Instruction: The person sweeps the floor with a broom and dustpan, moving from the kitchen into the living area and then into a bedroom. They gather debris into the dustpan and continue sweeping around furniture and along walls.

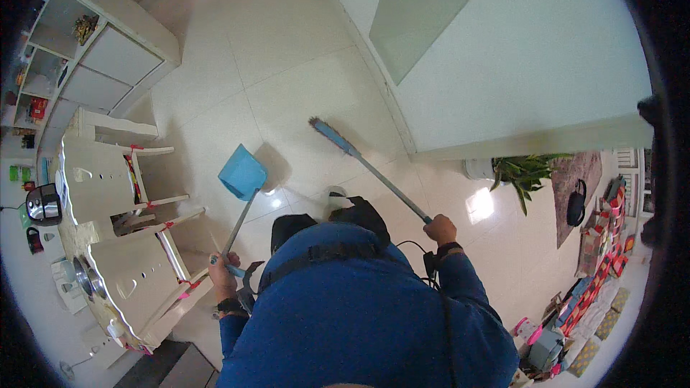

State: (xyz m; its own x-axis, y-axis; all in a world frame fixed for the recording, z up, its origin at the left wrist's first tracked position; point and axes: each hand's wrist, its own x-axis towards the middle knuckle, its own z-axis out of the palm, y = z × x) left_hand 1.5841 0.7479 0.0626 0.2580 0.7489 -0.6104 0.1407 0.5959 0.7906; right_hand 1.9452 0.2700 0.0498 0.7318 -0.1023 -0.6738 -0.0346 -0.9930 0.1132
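My left hand (223,276) is closed round the upper handle of a long-handled dustpan (243,172). Its blue pan hangs out ahead of me on the left, over the pale tiles; whether it touches the floor I cannot tell. In my right hand (440,231) I grip the grey stick of a broom (332,135). That stick slants forward and left to a narrow blue head with dark bristles, which lies near the floor to the right of the pan. A gap of bare tile separates the two tools.
White chairs (133,273) line a table on the left, with a cabinet (118,65) beyond. A wall (517,50) rises at the right front. Past its end stand a potted plant (521,176), a rug (575,194) and a patterned sofa (604,244). Light-coloured floor tiles (287,86) stretch ahead.
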